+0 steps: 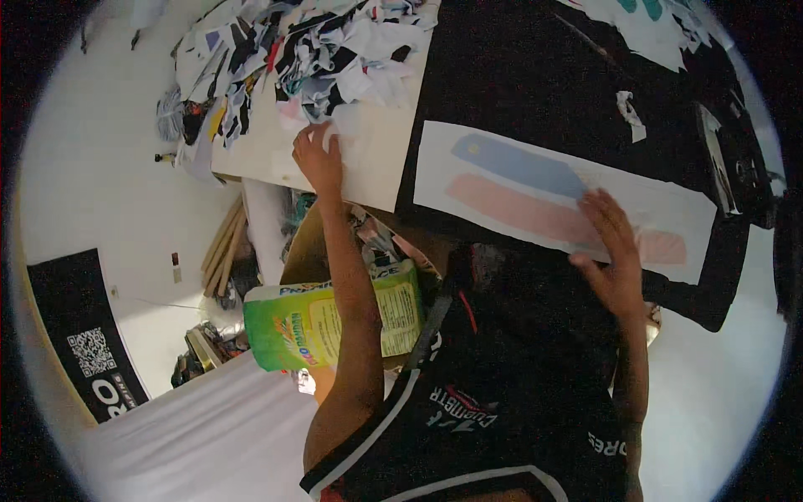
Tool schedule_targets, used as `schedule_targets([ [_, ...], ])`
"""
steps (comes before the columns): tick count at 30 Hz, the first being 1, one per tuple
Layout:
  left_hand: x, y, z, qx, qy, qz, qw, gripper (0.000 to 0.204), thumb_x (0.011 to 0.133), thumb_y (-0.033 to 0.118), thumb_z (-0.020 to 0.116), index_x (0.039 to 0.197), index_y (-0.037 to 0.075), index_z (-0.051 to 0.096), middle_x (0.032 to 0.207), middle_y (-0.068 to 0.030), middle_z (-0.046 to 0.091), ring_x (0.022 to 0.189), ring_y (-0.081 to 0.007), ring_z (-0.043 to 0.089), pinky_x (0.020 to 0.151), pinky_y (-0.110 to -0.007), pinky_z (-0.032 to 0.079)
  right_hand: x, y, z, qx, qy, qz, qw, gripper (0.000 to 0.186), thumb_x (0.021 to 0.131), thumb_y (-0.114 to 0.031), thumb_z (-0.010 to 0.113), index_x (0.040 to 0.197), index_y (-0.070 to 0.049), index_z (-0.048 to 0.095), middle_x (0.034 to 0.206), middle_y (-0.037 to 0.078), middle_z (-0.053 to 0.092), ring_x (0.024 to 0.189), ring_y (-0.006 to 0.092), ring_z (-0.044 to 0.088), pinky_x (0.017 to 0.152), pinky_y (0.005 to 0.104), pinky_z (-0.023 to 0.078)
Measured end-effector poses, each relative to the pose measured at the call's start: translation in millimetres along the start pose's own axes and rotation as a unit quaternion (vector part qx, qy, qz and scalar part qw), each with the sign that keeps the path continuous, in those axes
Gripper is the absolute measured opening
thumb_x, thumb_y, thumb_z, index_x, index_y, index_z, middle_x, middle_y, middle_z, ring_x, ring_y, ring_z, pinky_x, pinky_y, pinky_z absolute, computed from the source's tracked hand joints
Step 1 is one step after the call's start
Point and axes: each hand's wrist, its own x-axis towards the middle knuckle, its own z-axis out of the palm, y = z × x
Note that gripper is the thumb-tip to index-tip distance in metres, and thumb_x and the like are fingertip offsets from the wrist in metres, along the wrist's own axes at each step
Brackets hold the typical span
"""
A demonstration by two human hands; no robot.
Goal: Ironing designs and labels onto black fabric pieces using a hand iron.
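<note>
My left hand (318,165) reaches to the pale table surface at the near edge of a heap of fabric scraps (335,63). Its fingers are curled around what looks like a thin whitish scrap (332,130), partly hidden by the hand. On the right, my right hand (615,247) lies with fingers stretched out on a long white sheet (435,176). The sheet bears a blue printed shape (519,163) and a pinkish-red one (510,205). It rests on a black work surface (502,67), slightly slanted, and my right fingers cover part of the prints.
Below my left forearm stands a cardboard box (314,243) of scraps, with a green and yellow printed sack (280,330) at it. A small white scrap (631,115) lies on the black surface. A dark machine-like object (736,159) stands at the right edge. Wooden sticks (224,247) lean at the left.
</note>
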Motion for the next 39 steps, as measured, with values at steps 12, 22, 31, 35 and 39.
schedule_targets([
  [12, -55, 230, -84, -0.189, 0.141, 0.143, 0.961, 0.021, 0.072, -0.003, 0.072, 0.091, 0.007, 0.070, 0.092, -0.0078, 0.065, 0.086, -0.0275, 0.062, 0.078, -0.041, 0.048, 55, -64, 29, 0.637, -0.196, 0.239, 0.706, 0.062, 0.096, -0.032, 0.061, 0.144, -0.001, 0.038, 0.133, 0.016, 0.054, 0.124, 0.0240, 0.050, 0.108, 0.0382, 0.036],
  [22, -113, 275, -75, -0.367, -0.031, 0.144, 0.918, 0.052, 0.072, 0.028, 0.079, 0.118, 0.011, 0.061, 0.115, -0.0098, 0.058, 0.110, -0.0288, 0.055, 0.093, -0.045, 0.040, 25, -36, 5, 0.518, -0.039, 0.242, 0.819, 0.034, 0.091, -0.023, 0.069, 0.115, -0.001, 0.062, 0.100, 0.007, 0.067, 0.091, 0.0134, 0.061, 0.084, 0.0309, 0.049],
  [31, -65, 267, -67, -0.398, -0.361, 0.150, 0.830, 0.121, 0.049, 0.073, 0.079, 0.145, 0.012, 0.039, 0.137, -0.0189, 0.048, 0.133, -0.0372, 0.036, 0.113, -0.053, 0.017, -25, -27, -81, 0.382, 0.080, 0.280, 0.877, 0.024, 0.083, -0.010, 0.075, 0.103, 0.002, 0.067, 0.090, 0.007, 0.068, 0.083, 0.0151, 0.063, 0.078, 0.0292, 0.050],
  [35, -50, 271, -69, -0.390, -0.474, 0.196, 0.765, 0.104, 0.056, 0.063, 0.082, 0.139, 0.011, 0.046, 0.133, -0.0194, 0.054, 0.127, -0.0356, 0.045, 0.113, -0.047, 0.022, -83, 18, -121, 0.309, 0.187, 0.239, 0.901, 0.024, 0.084, -0.014, 0.074, 0.102, 0.002, 0.069, 0.093, 0.005, 0.068, 0.083, 0.0134, 0.060, 0.079, 0.0297, 0.048],
  [39, -56, 260, -61, -0.422, -0.460, 0.201, 0.755, 0.090, 0.062, 0.051, 0.084, 0.135, 0.011, 0.050, 0.130, -0.0177, 0.057, 0.121, -0.0365, 0.051, 0.111, -0.043, 0.028, -104, 40, -141, 0.220, 0.236, 0.272, 0.907, 0.029, 0.089, -0.022, 0.071, 0.104, 0.002, 0.067, 0.093, 0.003, 0.066, 0.085, 0.0127, 0.058, 0.081, 0.0289, 0.046],
])
